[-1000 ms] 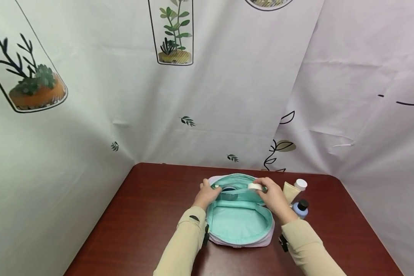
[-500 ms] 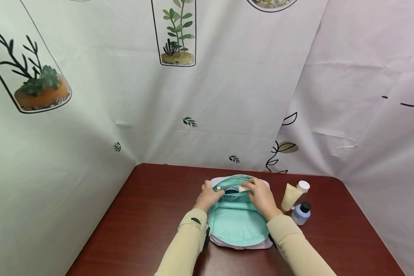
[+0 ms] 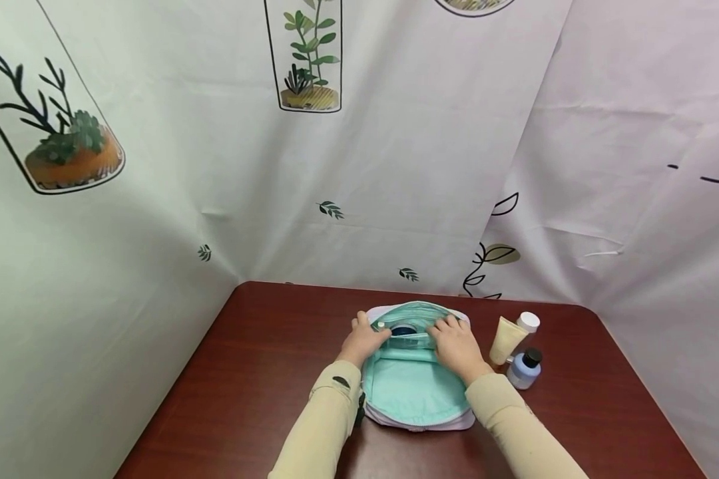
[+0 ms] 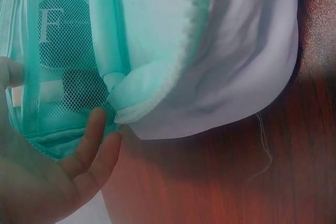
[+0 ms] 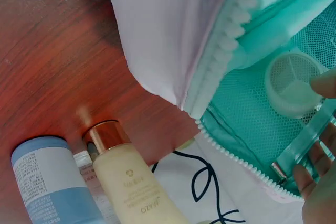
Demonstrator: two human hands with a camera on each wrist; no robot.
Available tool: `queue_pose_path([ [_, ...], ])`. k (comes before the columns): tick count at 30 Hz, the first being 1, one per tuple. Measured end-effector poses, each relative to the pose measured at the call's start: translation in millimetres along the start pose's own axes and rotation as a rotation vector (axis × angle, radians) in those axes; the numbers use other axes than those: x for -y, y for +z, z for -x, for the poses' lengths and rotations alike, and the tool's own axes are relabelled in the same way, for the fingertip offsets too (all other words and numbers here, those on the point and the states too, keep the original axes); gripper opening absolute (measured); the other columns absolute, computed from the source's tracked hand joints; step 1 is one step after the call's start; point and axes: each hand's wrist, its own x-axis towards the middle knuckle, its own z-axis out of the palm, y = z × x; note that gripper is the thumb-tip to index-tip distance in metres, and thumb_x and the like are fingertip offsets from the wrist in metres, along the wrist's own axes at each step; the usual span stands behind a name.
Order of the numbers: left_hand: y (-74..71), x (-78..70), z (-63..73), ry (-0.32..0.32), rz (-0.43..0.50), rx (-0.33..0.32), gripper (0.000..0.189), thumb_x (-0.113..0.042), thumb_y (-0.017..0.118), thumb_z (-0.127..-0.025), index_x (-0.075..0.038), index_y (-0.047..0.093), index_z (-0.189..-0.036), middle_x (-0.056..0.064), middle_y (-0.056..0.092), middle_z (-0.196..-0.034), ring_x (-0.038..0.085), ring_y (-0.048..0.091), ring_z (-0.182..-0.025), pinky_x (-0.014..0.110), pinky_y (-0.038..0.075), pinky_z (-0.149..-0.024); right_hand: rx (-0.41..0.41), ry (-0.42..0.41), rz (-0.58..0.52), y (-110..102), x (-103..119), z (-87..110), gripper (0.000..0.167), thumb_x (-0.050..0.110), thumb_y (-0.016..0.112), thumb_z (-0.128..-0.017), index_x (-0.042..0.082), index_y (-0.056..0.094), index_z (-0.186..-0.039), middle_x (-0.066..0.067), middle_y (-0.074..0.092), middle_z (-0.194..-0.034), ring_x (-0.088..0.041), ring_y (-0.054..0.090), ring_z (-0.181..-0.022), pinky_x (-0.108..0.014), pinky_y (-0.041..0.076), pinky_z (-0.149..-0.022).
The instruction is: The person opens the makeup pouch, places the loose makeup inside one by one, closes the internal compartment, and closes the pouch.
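Note:
A lavender cosmetic bag (image 3: 416, 426) with a mint lining lies unzipped, its lid folded back toward the wall. Inside the lid is a mint mesh pocket (image 3: 413, 344). My left hand (image 3: 361, 340) grips the lid's left side, thumb at the pocket's top band. My right hand (image 3: 457, 344) holds that band near its right end, thumb in front and fingers behind. Through the mesh, the right wrist view shows a small round white container (image 5: 294, 85) near the thumb. A dark round item marked F (image 4: 65, 30) and a smaller black-and-white item (image 4: 84, 88) sit in the pocket's left part.
Right of the bag stand a cream tube (image 3: 506, 339) with a copper cap, a white-capped bottle (image 3: 528, 322) behind it, and a blue bottle (image 3: 524, 371) with a black cap. A printed cloth wall (image 3: 365, 199) rises behind the reddish-brown table (image 3: 287, 372).
My right hand has moved left to the pocket and let go of the white container, which now sits behind the mesh. My left hand keeps its place at the lid.

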Motion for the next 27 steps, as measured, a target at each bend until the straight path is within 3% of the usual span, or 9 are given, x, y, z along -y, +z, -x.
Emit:
queue_pose_path([
  [8,-0.7,-2.3,2.7,-0.005,-0.001,0.003,0.080,-0.041,0.058,-0.085,-0.003,0.017,-0.142,0.020,0.031,-0.135,0.032,0.051,-0.084,0.049,0.042,-0.080,0.052,0.056,-0.023,3.0,2.3,2.6,0.032,0.013,0.064,-0.082,0.007,0.058,-0.113,-0.009,0.060,-0.110,-0.027,0.045,-0.104,-0.045,0.034,-0.088],
  [16,-1.7,-1.9,0.7,0.001,0.007,0.026,0.079,-0.042,0.054,-0.088,-0.003,0.013,-0.144,0.021,0.027,-0.139,0.034,0.052,-0.087,0.051,0.040,-0.082,0.019,0.060,0.004,3.2,2.9,5.9,0.022,0.013,0.062,-0.084,0.007,0.061,-0.105,-0.008,0.057,-0.106,-0.027,0.046,-0.103,-0.046,0.035,-0.086],
  [19,-1.7,2.0,-0.7,0.014,0.023,0.032,0.080,-0.045,0.053,-0.089,-0.003,0.013,-0.144,0.021,0.026,-0.140,0.034,0.052,-0.091,0.051,0.040,-0.083,0.018,0.060,-0.040,-0.5,1.9,6.6,0.025,0.012,0.063,-0.083,0.006,0.061,-0.107,-0.009,0.057,-0.107,-0.028,0.048,-0.103,-0.046,0.036,-0.086],
  [22,-2.0,7.3,-2.3,0.034,0.057,0.040,0.084,-0.050,0.053,-0.088,-0.002,0.013,-0.144,0.022,0.024,-0.141,0.035,0.052,-0.099,0.051,0.040,-0.086,-0.055,0.068,-0.154,-8.5,-3.2,7.8,0.028,0.008,0.065,-0.079,0.006,0.063,-0.107,-0.008,0.059,-0.105,-0.027,0.054,-0.100,-0.044,0.042,-0.083],
  [25,-3.4,12.3,-4.3,0.061,0.109,0.049,0.084,-0.051,0.055,-0.087,-0.003,0.016,-0.143,0.022,0.025,-0.141,0.035,0.049,-0.108,0.051,0.039,-0.088,-0.209,0.102,-0.261,-21.8,-16.2,9.2,0.027,0.003,0.063,-0.075,0.006,0.067,-0.101,-0.008,0.061,-0.099,-0.027,0.057,-0.092,-0.044,0.046,-0.074],
  [27,-4.6,15.2,-6.2,0.083,0.164,0.041,0.079,-0.048,0.058,-0.087,-0.003,0.021,-0.140,0.022,0.027,-0.139,0.035,0.046,-0.113,0.051,0.038,-0.090,-0.305,0.153,-0.277,-31.9,-29.3,10.9,0.023,0.002,0.060,-0.075,0.006,0.068,-0.096,-0.010,0.060,-0.096,-0.030,0.056,-0.089,-0.046,0.044,-0.071],
])
